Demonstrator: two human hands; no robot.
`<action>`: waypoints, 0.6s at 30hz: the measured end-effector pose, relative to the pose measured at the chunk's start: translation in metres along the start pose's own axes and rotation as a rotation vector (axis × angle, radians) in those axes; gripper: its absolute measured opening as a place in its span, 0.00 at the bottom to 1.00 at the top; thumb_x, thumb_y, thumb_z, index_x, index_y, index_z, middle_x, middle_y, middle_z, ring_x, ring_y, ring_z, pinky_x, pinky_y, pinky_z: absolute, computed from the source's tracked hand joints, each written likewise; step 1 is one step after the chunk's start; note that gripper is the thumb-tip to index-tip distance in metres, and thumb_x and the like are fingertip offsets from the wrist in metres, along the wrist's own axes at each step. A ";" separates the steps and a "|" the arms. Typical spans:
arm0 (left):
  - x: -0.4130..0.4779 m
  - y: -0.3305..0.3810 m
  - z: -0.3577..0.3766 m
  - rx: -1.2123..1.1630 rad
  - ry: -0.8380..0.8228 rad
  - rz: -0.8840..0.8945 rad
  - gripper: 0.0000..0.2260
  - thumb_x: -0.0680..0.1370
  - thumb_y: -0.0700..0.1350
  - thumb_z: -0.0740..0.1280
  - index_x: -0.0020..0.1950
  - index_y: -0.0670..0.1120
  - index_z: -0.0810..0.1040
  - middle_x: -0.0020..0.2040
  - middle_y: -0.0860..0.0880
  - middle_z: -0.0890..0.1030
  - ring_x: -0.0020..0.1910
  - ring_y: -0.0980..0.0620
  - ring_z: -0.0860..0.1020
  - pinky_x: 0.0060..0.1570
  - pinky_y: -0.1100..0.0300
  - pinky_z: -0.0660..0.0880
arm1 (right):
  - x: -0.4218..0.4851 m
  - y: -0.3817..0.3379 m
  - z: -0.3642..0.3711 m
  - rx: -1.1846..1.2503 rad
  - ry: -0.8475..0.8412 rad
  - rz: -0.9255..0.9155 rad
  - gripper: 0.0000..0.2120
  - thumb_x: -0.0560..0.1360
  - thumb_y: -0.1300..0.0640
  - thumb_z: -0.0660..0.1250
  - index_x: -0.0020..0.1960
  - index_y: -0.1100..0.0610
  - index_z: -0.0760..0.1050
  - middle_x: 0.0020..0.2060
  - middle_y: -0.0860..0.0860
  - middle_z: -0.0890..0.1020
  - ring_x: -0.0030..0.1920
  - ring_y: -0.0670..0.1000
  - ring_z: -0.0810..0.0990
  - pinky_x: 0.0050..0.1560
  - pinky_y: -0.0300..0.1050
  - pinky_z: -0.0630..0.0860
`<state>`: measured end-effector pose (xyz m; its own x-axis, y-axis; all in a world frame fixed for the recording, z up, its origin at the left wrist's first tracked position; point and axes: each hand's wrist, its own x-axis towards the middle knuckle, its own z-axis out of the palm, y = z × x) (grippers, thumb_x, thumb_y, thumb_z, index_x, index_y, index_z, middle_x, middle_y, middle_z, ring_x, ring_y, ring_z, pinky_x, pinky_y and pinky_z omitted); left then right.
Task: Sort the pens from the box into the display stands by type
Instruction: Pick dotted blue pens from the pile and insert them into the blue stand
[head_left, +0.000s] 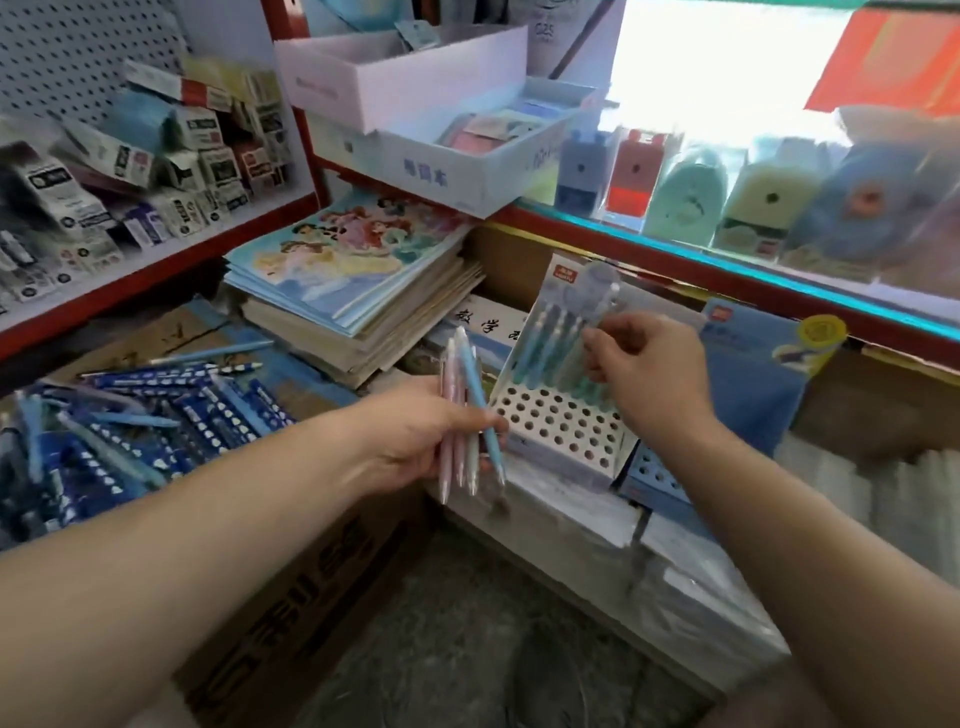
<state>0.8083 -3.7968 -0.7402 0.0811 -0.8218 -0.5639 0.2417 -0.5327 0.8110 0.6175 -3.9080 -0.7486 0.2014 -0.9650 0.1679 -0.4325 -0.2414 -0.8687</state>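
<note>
Pink, white and blue pens are gripped in a bunch by the left hand, beside the white stand. The right hand pinches a green pen standing in it. Push crooked and the light stand could tip over

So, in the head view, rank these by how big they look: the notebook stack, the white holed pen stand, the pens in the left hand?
1. notebook stack
2. white pen stand
3. bunch of pens
Stand and pens sit about equally near, so that order seems fair.
</note>
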 end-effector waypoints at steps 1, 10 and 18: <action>0.006 -0.002 -0.003 -0.004 0.001 0.002 0.14 0.79 0.33 0.67 0.64 0.35 0.75 0.56 0.36 0.84 0.53 0.43 0.85 0.49 0.51 0.84 | 0.003 0.004 0.007 -0.025 0.013 -0.012 0.06 0.80 0.54 0.70 0.45 0.45 0.79 0.41 0.45 0.84 0.43 0.44 0.84 0.49 0.48 0.84; 0.030 -0.016 -0.011 -0.004 -0.011 -0.019 0.11 0.79 0.33 0.67 0.61 0.37 0.76 0.53 0.38 0.85 0.47 0.45 0.85 0.47 0.51 0.84 | 0.023 0.021 0.033 -0.175 0.012 0.003 0.07 0.81 0.53 0.68 0.54 0.51 0.84 0.44 0.44 0.85 0.45 0.45 0.83 0.52 0.53 0.83; 0.041 -0.018 -0.002 0.018 -0.069 -0.041 0.11 0.79 0.33 0.67 0.61 0.39 0.75 0.54 0.37 0.85 0.49 0.44 0.85 0.47 0.50 0.84 | 0.015 0.038 0.040 -0.204 -0.010 0.003 0.07 0.80 0.53 0.68 0.54 0.51 0.85 0.43 0.44 0.85 0.43 0.44 0.83 0.49 0.49 0.83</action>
<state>0.8095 -3.8199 -0.7784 0.0043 -0.8107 -0.5855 0.2262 -0.5696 0.7902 0.6389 -3.9278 -0.7974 0.2079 -0.9650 0.1602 -0.6021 -0.2553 -0.7565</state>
